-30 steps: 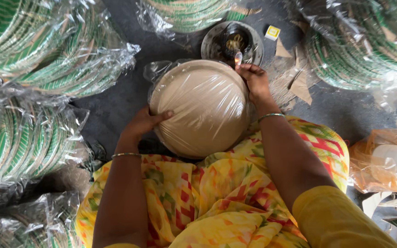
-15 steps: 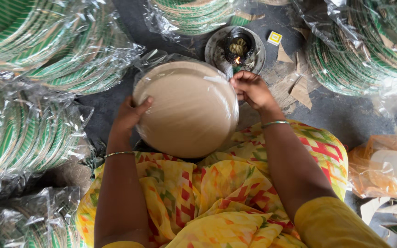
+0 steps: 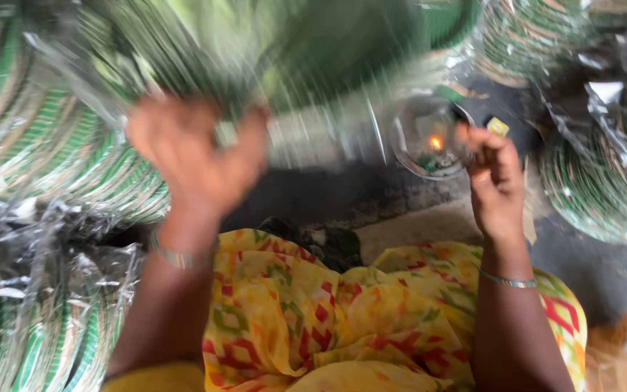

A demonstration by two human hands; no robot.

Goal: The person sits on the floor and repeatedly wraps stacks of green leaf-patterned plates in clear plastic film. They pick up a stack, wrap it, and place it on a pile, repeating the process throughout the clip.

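A plastic-wrapped stack of green plates (image 3: 292, 51) sweeps across the top of the view, heavily blurred. My left hand (image 3: 197, 156) is raised just under its lower edge, fingers spread against it; the blur hides whether it grips the stack. My right hand (image 3: 495, 181) is up at the right with its fingers curled, and nothing shows in them. Its fingertips are beside a small metal bowl (image 3: 429, 138) that holds a little flame. Both wrists wear thin bangles. A yellow patterned cloth (image 3: 313, 319) covers my lap.
Wrapped stacks of green-and-white plates lie on the left (image 3: 45, 145), lower left (image 3: 38, 327) and right (image 3: 604, 181). Dark floor (image 3: 342, 196) shows between them. A small yellow packet (image 3: 498, 127) lies by the bowl.
The wrapped stack that lay pale side up on my lap has swung up and away to the top, green side showing. My left hand rose with it. The right hand came off the stack.
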